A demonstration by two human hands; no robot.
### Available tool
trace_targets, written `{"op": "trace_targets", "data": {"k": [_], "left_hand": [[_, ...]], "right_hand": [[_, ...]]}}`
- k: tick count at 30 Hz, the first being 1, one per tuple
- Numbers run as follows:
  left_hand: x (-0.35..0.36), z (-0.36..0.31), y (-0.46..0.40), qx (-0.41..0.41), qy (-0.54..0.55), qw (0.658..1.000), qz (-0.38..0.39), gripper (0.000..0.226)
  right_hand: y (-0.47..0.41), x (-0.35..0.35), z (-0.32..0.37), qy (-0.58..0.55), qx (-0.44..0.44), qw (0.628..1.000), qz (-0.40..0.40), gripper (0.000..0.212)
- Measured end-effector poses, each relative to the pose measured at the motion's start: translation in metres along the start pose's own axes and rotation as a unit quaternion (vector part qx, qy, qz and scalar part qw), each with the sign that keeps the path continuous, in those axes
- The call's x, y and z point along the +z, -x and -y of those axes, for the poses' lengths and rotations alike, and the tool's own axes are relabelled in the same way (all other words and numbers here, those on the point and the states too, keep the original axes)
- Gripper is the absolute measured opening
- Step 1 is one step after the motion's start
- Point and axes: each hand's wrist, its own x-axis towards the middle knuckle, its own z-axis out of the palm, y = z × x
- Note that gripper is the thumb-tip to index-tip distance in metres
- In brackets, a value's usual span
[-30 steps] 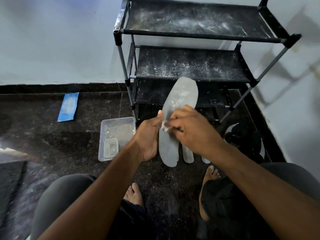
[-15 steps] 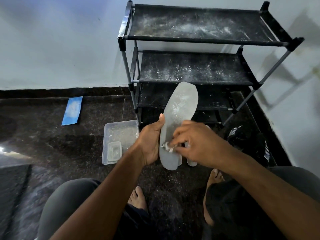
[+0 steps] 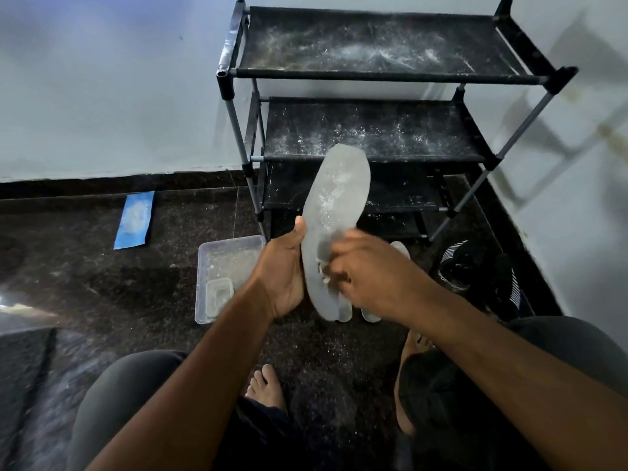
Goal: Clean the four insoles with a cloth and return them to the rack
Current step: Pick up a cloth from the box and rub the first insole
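The left hand (image 3: 283,273) grips a grey insole (image 3: 331,229) upright in front of the dusty black rack (image 3: 373,76). The right hand (image 3: 370,277) pinches a small white cloth (image 3: 324,268) against its lower half.

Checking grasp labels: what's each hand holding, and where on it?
Left hand grips the grey insole by its left edge, near the heel end. Right hand pinches a small whitish cloth against the insole's face.
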Motion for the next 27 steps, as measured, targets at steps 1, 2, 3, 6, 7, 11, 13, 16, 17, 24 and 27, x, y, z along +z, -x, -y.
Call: {"op": "trace_targets", "data": {"k": [1, 2, 3, 6, 7, 11, 13, 16, 17, 24, 27], "left_hand": [[-0.001, 0.001, -0.001, -0.005, 0.002, 1.0, 0.002, 0.062], [-0.002, 0.001, -0.001, -0.01, 0.006, 1.0, 0.01, 0.064], [-0.002, 0.001, -0.001, -0.012, 0.007, 1.0, 0.013, 0.064], [0.0, 0.002, -0.001, -0.006, 0.022, 1.0, 0.019, 0.056], [0.001, 0.003, -0.001, -0.003, 0.028, 0.999, 0.022, 0.055], [0.004, 0.007, -0.001, -0.012, 0.046, 0.998, 0.034, 0.056], [-0.002, 0.007, -0.005, -0.022, 0.04, 0.998, 0.037, 0.062], [-0.005, 0.005, -0.005, -0.027, 0.044, 0.998, 0.047, 0.062], [-0.004, 0.005, -0.005, -0.025, 0.058, 0.997, 0.049, 0.059], [-0.007, 0.003, -0.006, -0.017, 0.062, 0.996, 0.055, 0.069], [-0.014, -0.004, -0.007, -0.006, 0.087, 0.995, 0.048, 0.073]], "right_hand": [[0.002, 0.001, 0.002, -0.049, 0.003, 0.998, 0.027, 0.01], [0.004, 0.0, 0.001, -0.103, 0.01, 0.994, 0.038, 0.01], [0.005, -0.003, 0.001, -0.149, 0.02, 0.988, 0.026, 0.011], [-0.001, -0.007, -0.014, -0.16, 0.067, 0.98, -0.101, 0.022], [-0.005, -0.006, -0.018, -0.137, 0.077, 0.979, -0.127, 0.025], [-0.009, 0.008, -0.006, -0.077, 0.04, 0.991, -0.1, 0.022], [-0.004, 0.013, 0.001, -0.092, 0.003, 0.994, -0.061, 0.017], [-0.003, 0.006, -0.001, -0.134, -0.014, 0.988, -0.07, 0.017], [-0.005, 0.005, -0.004, -0.111, -0.014, 0.989, -0.099, 0.018], [0.002, 0.019, 0.015, -0.007, -0.071, 0.995, -0.074, 0.013], [0.011, 0.016, 0.019, -0.041, -0.102, 0.993, -0.029, 0.018]]}}
